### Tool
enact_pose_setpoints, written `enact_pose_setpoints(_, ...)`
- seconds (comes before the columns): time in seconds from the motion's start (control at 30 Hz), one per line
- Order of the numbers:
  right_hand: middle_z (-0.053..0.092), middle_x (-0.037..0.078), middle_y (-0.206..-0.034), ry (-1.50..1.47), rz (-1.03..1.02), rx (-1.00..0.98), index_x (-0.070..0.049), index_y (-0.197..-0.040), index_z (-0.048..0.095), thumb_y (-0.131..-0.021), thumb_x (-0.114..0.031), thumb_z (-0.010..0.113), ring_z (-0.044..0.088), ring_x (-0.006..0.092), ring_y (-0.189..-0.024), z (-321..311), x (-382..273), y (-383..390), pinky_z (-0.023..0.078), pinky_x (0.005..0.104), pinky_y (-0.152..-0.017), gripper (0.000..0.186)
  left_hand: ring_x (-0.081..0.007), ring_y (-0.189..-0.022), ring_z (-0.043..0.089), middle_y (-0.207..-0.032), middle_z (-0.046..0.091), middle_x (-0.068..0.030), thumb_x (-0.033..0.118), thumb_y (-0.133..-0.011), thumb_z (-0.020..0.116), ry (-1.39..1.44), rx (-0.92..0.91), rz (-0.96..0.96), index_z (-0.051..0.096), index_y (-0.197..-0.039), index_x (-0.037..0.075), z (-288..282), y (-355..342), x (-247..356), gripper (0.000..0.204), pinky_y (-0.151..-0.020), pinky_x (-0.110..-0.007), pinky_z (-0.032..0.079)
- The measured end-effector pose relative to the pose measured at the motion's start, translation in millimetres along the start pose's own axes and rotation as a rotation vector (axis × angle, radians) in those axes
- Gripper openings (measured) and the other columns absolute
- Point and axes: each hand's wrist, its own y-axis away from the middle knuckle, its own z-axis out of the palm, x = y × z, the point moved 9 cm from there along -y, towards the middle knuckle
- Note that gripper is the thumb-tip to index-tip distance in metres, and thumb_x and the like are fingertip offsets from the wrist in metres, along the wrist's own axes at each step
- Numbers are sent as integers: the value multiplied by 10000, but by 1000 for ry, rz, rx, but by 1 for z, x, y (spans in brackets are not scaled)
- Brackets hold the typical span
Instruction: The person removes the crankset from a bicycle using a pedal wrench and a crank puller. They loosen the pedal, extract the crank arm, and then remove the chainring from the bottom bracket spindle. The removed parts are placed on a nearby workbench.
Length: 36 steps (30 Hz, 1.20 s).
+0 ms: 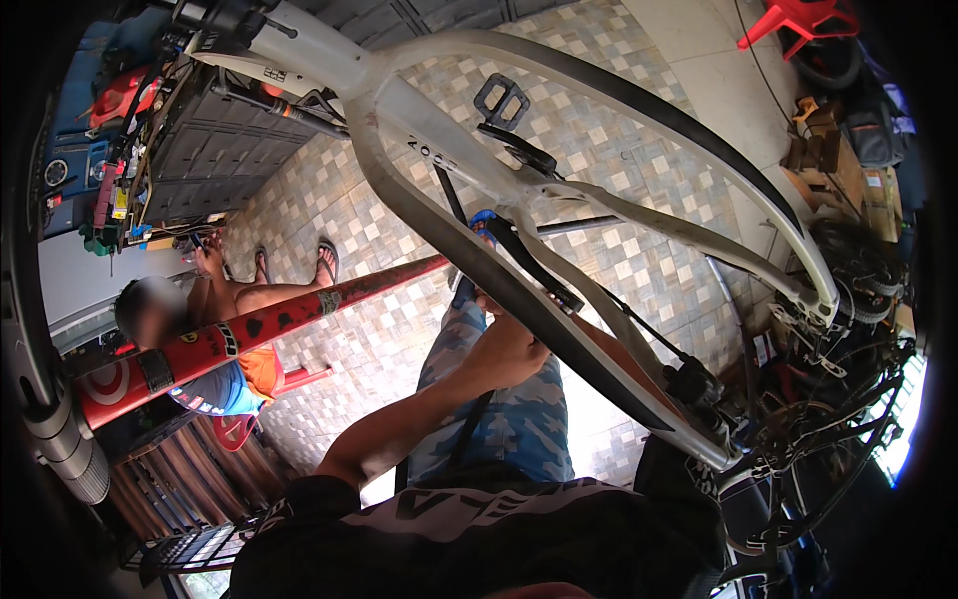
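Observation:
A grey-white bicycle frame [439, 250] hangs slantwise before me, with a black crank arm [534, 258] and a black flat pedal [502, 102] on it. My left hand [509, 351] is closed beside the frame's lower tube, near the crank. A dark blue piece [463, 292] shows at its fingers; what exactly it grips is unclear. Behind the frame, only my right forearm [621, 357] shows; that hand's fingers are hidden by the tubes and crank. Something bright blue [483, 222] sits by the crank area.
A red tube with stickers [289, 321] crosses from the left toward the frame. Another person [228, 379] sits beyond it. Bicycle parts and wheels [863, 285] crowd the right side. A red plastic stool [803, 25] stands far right on the tiled floor [639, 190].

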Motion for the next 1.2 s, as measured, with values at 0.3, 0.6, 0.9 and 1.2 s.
enact_pose_setpoints(0.3, 715, 70, -860, 58, -78, 71, 17, -1193, 667, -1024, -286, 625, 662, 100, -809, -10, -8, 15, 514, 270, -704, 350, -334, -948, 733, -1008, 742, -170, 291, -939, 687, 156, -60, -413, 649, -1228, 62, -102, 8, -4, 371, -868, -396, 559)
enact_pose_setpoints(0.6, 659, 47, -797, 149, -225, 219, 15, -1040, 683, -979, -340, 668, 594, 116, -759, -3, -79, 29, 480, 300, -697, 361, -405, -884, 713, -899, 724, -200, 293, -955, 627, -821, 339, -577, 654, -1022, 34, -220, -21, -117, 269, -779, -521, 540)
enact_pose_setpoints(0.9, 681, 68, -837, -18, -251, 245, -14, -1014, 679, -947, -436, 722, 627, 140, -820, 22, -62, -11, 506, 332, -756, 429, -387, -1059, 697, -1079, 726, -192, 184, -918, 585, -603, 268, -788, 635, -1149, 53, -165, -39, -255, 271, -912, -561, 492)
enact_pose_setpoints(1.2, 672, 89, -915, 132, -344, 333, -18, -1032, 671, -959, -402, 701, 587, 165, -891, 19, -56, -31, 467, 335, -830, 393, -379, -1067, 694, -1108, 717, -194, 227, -950, 581, -542, 251, -808, 636, -1136, 55, -145, -44, -272, 260, -908, -562, 489)
